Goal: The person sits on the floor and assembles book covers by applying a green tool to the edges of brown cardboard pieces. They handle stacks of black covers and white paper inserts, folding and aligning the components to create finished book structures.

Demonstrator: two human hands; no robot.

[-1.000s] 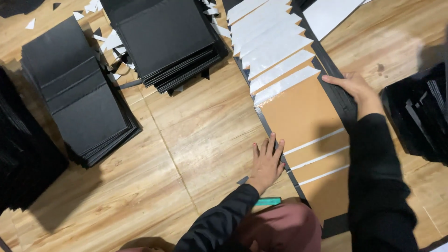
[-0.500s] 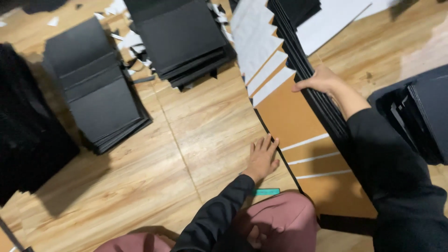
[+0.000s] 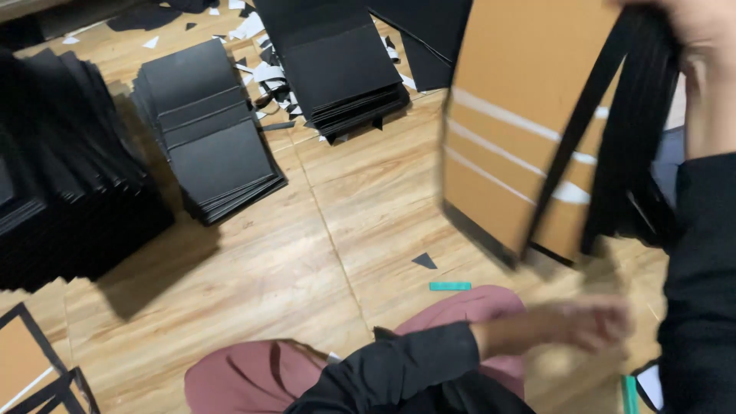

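In the head view, the right hand [image 3: 709, 46] is raised at the far right and holds a stack of cardboard sheets [image 3: 521, 130] by its upper right edge, lifted clear of the wooden floor [image 3: 307, 253] and tilted. The near face of the sheets is brown with pale tape strips across it and black borders. Its grip is closed around the thick black edges of the stack, though the fingers are partly cut off by the frame. The left hand [image 3: 571, 326] hangs low at the near right, blurred, just below the stack's bottom edge and apart from it; whether its fingers are spread or curled I cannot tell.

The stack looks stiff and flat, and as a bundle probably fairly heavy; smooth faces could let single sheets slide out, so a hold across the full thickness at one edge, with support under the bottom edge, seems soundest.

On the floor, a pile of black folded boards [image 3: 207, 153] lies far left, another black pile [image 3: 345, 69] far centre, white paper scraps [image 3: 264, 73] between them, and a small teal strip [image 3: 450, 286] near the person's pink-clad knee [image 3: 253, 376].
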